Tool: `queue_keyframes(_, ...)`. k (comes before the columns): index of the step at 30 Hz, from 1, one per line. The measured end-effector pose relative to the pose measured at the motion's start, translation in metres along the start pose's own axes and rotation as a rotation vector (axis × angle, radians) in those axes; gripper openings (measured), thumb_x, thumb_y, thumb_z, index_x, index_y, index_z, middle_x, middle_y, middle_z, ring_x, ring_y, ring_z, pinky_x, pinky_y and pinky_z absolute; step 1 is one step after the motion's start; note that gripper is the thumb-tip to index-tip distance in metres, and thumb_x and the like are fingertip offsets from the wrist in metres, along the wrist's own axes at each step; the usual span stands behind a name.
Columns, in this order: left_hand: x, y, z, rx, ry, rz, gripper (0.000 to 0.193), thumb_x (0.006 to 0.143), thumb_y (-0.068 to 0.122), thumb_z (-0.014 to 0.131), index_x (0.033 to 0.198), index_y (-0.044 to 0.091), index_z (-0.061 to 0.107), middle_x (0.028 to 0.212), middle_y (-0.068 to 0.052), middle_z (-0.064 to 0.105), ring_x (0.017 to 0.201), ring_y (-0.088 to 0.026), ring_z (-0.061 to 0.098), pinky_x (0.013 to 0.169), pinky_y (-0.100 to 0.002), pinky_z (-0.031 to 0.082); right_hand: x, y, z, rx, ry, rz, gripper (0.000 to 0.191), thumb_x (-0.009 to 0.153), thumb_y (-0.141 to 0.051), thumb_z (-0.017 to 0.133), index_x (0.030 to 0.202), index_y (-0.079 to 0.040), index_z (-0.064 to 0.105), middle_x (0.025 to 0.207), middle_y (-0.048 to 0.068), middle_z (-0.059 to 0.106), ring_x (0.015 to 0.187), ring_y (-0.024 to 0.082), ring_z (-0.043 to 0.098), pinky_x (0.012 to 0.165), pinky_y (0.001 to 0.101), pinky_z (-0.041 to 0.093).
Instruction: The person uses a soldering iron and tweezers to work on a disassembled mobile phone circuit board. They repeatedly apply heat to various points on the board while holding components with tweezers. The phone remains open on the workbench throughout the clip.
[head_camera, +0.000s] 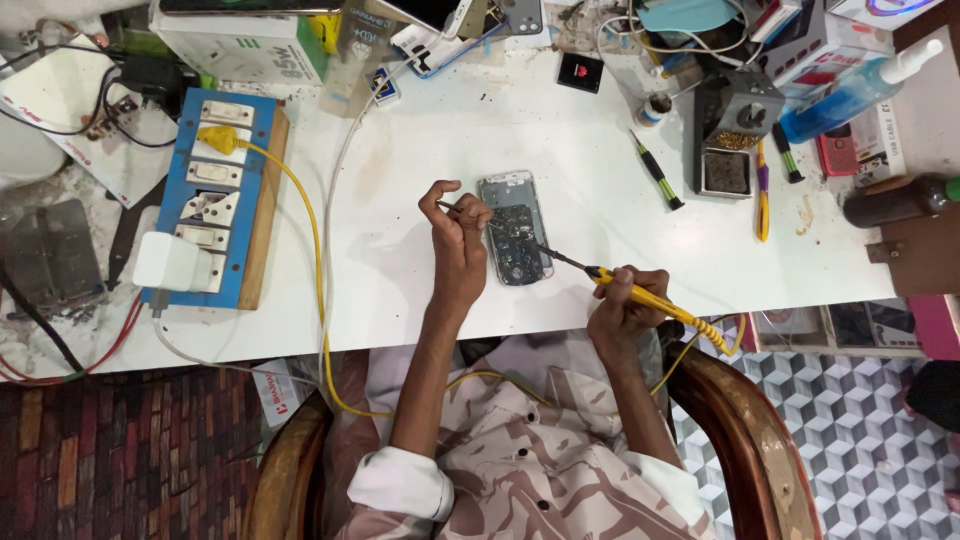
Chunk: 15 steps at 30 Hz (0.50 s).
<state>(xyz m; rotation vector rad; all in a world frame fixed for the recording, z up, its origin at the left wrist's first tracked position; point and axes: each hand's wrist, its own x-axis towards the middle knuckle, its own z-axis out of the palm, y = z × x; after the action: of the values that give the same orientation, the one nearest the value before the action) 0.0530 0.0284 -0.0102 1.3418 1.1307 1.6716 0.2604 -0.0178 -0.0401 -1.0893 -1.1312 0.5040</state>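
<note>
Head view: opened phone (515, 228) lies flat on the white table (560, 150), just right of the left hand (460, 240) and up-left of the right hand (625, 300). Left hand is clenched around thin tweezers (450, 207), tips at the phone's left edge. Right hand grips a yellow-handled soldering iron (640, 292); its dark tip reaches onto the phone's lower half. Phone has its back off, silver frame, dark board and parts exposed, long axis pointing away from the person. Yellow cable (310, 250) runs from the blue switch board (215, 190) at left down off the table edge. Green-black screwdriver (657, 172) and blue spray bottle (860, 85) sit at right, well apart from the phone. Cluttered bench, wooden chair arms (745, 420), patterned floor tiles below.
</note>
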Motion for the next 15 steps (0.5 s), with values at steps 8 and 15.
queue_keyframes(8, -0.001, -0.002, -0.002, -0.016, -0.003, -0.009, 0.022, 0.116, 0.01, 0.033, 0.136, 0.011, 0.024, 0.078, -0.003, 0.04, 0.077, -0.015, 0.042, 0.079, -0.032, 0.045, 0.006, -0.008, 0.001, 0.002, 0.06, -0.013, 0.032, 0.111, -0.025, 0.058, 0.096, -0.001, 0.044, 0.077, 0.008, 0.054, 0.057, 0.013, 0.054, 0.053, 0.0262, 0.049)
queue_keyframes(15, -0.002, 0.001, -0.002, -0.012, -0.002, -0.003, 0.022, 0.116, 0.011, 0.033, 0.136, 0.011, 0.023, 0.079, -0.004, 0.042, 0.079, -0.015, 0.044, 0.082, -0.032, 0.044, 0.016, -0.022, 0.003, -0.047, 0.086, 0.099, 0.03, 0.112, -0.025, 0.055, 0.094, -0.001, 0.047, 0.07, 0.006, 0.054, 0.054, 0.011, 0.053, 0.049, 0.0235, 0.045)
